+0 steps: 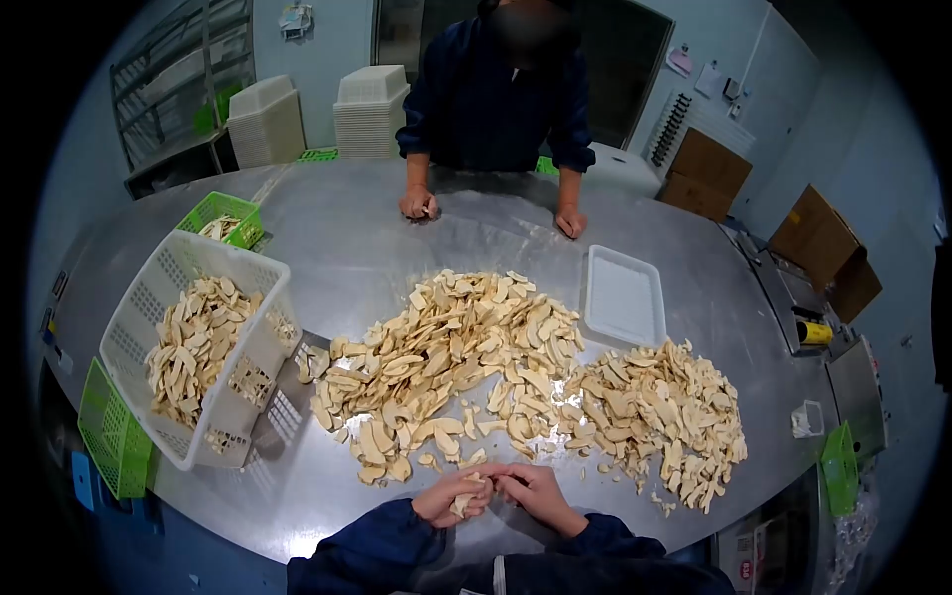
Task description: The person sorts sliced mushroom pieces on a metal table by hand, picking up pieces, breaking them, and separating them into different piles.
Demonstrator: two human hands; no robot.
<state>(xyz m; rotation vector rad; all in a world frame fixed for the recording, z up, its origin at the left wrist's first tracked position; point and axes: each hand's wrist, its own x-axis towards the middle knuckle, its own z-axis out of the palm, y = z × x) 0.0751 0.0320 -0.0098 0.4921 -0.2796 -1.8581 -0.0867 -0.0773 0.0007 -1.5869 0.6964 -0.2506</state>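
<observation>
My left hand [453, 499] is closed around a few pale slices [462, 503] that look like sliced mushroom. My right hand [536, 496] meets it at the fingertips, its fingers bent into a pinch; what they hold, if anything, is hidden. Just beyond both hands, a wide pile of the same cream-and-tan slices [451, 332] lies on the steel table [327, 233]. To the right, a second pile of slices [659, 412] adjoins it. Small loose pieces are scattered between the piles and my hands.
At left stands a white perforated basket [223, 436] part full of slices, with green baskets [114, 436] [248, 230] beside and behind it. A white tray [625, 296] lies beyond the right pile. Across the table a person [496, 99] rests both hands on it. Cardboard boxes [823, 243] are at right.
</observation>
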